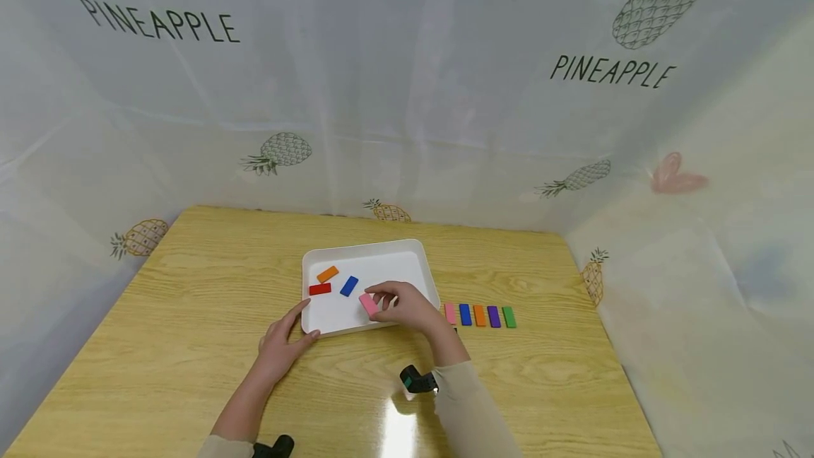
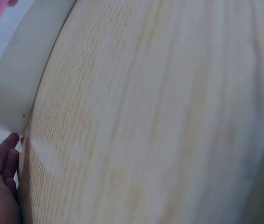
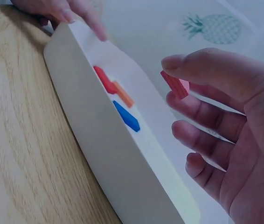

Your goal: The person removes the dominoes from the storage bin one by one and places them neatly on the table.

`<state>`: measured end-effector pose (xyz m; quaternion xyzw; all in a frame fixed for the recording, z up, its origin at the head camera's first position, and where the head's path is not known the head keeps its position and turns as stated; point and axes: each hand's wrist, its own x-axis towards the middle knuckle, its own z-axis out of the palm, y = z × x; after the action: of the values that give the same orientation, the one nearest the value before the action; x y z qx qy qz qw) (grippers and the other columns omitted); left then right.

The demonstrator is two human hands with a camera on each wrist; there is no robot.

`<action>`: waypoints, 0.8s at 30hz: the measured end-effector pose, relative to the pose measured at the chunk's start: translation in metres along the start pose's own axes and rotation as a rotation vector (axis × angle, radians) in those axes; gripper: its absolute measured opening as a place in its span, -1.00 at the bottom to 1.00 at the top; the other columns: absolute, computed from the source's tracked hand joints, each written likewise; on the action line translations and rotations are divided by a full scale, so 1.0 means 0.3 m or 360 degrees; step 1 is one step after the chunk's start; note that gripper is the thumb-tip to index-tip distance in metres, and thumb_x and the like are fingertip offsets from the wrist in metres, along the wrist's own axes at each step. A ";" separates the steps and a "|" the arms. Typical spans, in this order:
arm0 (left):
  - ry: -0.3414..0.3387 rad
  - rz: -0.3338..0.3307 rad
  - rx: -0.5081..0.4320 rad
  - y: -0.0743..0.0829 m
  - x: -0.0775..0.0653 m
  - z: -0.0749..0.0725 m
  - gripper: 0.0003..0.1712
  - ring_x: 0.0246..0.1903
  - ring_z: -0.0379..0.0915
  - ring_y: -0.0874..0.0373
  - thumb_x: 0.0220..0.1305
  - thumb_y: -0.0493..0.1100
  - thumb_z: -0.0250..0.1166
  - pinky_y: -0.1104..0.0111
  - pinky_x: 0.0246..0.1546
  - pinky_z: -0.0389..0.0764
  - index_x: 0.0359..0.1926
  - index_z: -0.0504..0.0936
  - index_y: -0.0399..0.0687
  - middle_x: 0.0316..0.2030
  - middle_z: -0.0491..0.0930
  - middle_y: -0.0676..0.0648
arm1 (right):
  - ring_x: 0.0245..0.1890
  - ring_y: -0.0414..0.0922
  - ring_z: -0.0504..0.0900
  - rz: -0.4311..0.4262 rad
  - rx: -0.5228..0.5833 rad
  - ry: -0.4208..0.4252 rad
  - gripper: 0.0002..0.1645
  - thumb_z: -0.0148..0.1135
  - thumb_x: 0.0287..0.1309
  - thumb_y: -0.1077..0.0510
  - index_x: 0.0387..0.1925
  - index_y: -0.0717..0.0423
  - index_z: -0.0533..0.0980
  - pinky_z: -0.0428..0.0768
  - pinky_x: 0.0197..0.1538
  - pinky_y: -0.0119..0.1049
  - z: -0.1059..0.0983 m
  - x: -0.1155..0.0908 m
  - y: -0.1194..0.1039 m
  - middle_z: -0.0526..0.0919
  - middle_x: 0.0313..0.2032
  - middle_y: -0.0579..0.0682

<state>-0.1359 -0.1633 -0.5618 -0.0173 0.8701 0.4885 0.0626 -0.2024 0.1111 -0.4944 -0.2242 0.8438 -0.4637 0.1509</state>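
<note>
My right hand (image 1: 407, 306) pinches a pink block (image 1: 368, 304) between thumb and fingertips, above the white tray (image 1: 364, 326). In the right wrist view the pink block (image 3: 175, 85) sits at the tips of the thumb and index finger, while the other fingers curve loosely below it. At the tray's front left corner, my left hand (image 1: 280, 348) rests with its thumb and fingers spread, fingertips right at the rim. Inside the tray lie an orange block (image 1: 327, 274), a red block (image 1: 320, 289) and a blue block (image 1: 348, 285), all toward the left half.
Right of the tray, a row of blocks stands side by side on the wooden table (image 1: 547, 373): pink (image 1: 450, 313), blue (image 1: 466, 314), orange (image 1: 480, 315), purple (image 1: 494, 316) and green (image 1: 509, 316). A pineapple-printed sheet (image 1: 407, 90) hangs behind the table and along its sides.
</note>
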 end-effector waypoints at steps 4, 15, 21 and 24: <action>0.0009 0.0018 -0.0001 0.001 -0.003 0.002 -0.15 0.35 -0.06 -0.27 0.26 0.14 0.32 -0.16 0.17 -0.09 0.48 0.19 0.07 0.43 0.13 -0.25 | -0.35 -0.17 0.49 -0.0033 0.0018 0.0068 -0.51 0.49 0.01 0.22 0.05 0.06 0.62 0.48 -0.33 -0.39 -0.012 -0.039 0.010 0.58 -0.31 -0.13; 0.0007 0.0032 0.0014 0.000 0.002 0.002 -0.15 0.35 -0.05 -0.26 0.27 0.11 0.32 -0.17 0.17 -0.09 0.48 0.19 0.06 0.43 0.13 -0.25 | -0.26 -0.03 0.50 -0.0032 0.0195 0.0281 -0.50 0.46 0.05 0.22 0.09 0.06 0.60 0.48 -0.24 -0.31 -0.060 -0.159 0.015 0.57 -0.30 -0.05; -0.0005 0.0016 0.0007 -0.004 0.006 0.003 -0.14 0.38 -0.10 -0.27 0.28 0.11 0.31 -0.20 0.20 -0.14 0.49 0.16 0.07 0.44 0.11 -0.25 | -0.24 0.01 0.51 0.0019 0.0169 0.0349 -0.47 0.44 0.07 0.25 0.13 0.06 0.57 0.50 -0.17 -0.24 -0.091 -0.244 -0.002 0.57 -0.25 -0.05; -0.0012 0.0007 0.0003 -0.007 0.005 0.003 -0.12 0.39 -0.14 -0.30 0.28 0.12 0.31 -0.24 0.22 -0.18 0.50 0.13 0.06 0.44 0.11 -0.27 | -0.20 0.12 0.50 0.0046 0.0175 0.0366 -0.45 0.42 0.07 0.31 0.15 0.18 0.55 0.46 -0.14 -0.20 -0.112 -0.284 -0.021 0.59 -0.22 0.04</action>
<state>-0.1373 -0.1637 -0.5641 -0.0135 0.8703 0.4880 0.0646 -0.1438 0.1763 -0.4674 -0.1488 0.8319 -0.5297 0.0717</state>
